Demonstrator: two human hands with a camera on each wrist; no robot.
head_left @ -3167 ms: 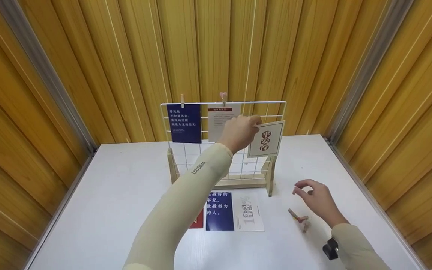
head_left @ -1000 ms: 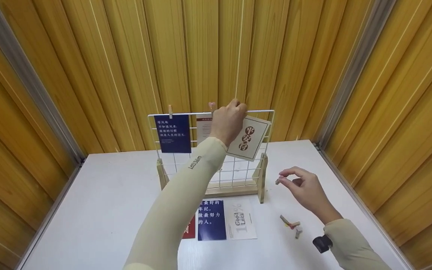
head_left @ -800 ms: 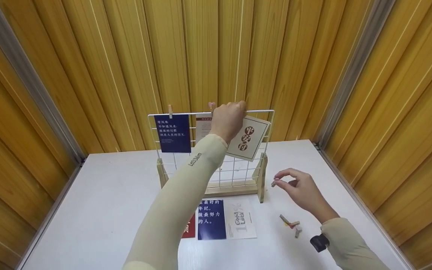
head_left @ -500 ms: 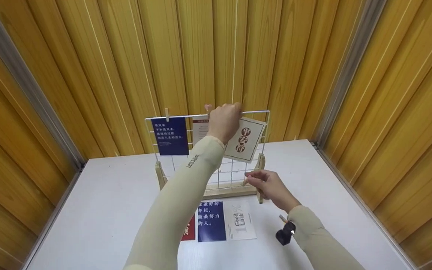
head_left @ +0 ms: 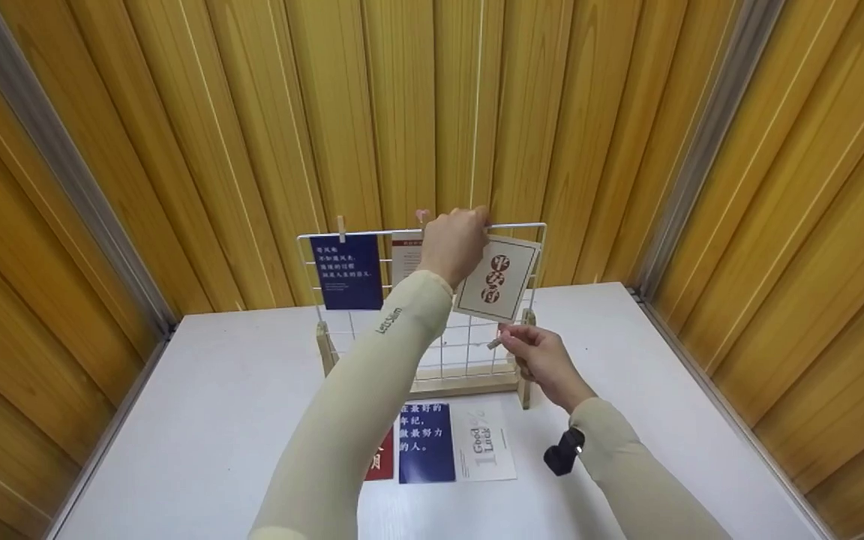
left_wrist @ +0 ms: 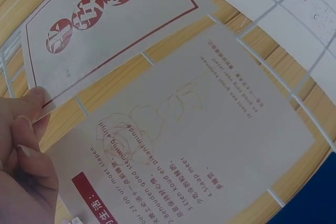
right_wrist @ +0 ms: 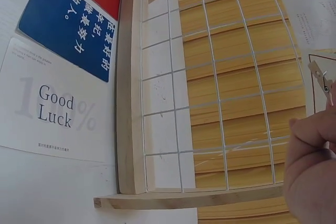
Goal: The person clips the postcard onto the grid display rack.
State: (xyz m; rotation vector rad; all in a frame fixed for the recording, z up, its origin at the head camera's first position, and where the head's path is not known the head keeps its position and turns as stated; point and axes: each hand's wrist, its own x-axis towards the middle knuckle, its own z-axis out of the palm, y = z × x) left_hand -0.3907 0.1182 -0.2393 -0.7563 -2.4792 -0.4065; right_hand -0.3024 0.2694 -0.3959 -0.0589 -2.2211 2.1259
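My left hand (head_left: 453,244) pinches the top left corner of a cream card (head_left: 498,277) with red round characters, at the top bar of a white wire grid (head_left: 518,226). The card hangs tilted; in the left wrist view, thumb and finger (left_wrist: 35,103) hold its corner. Just below the card, my right hand (head_left: 548,364) pinches a small wooden clothespin (right_wrist: 319,77). A blue card (head_left: 349,274) and a white card with a red header (left_wrist: 173,129) hang left of it. A clothespin (head_left: 341,229) and a pink heart-topped clip (head_left: 422,216) sit above them.
The grid stands in a wooden base (head_left: 462,384) on a white table (head_left: 237,375). Before it lie a red card (head_left: 381,457), a blue card (right_wrist: 68,27) and a "Good Luck" card (right_wrist: 58,103). Wood-patterned walls (head_left: 567,112) enclose the table.
My left hand has brought the cream card up to the top bar and tilted it. The right hand, with the clothespin, has moved left, then up to just below the card.
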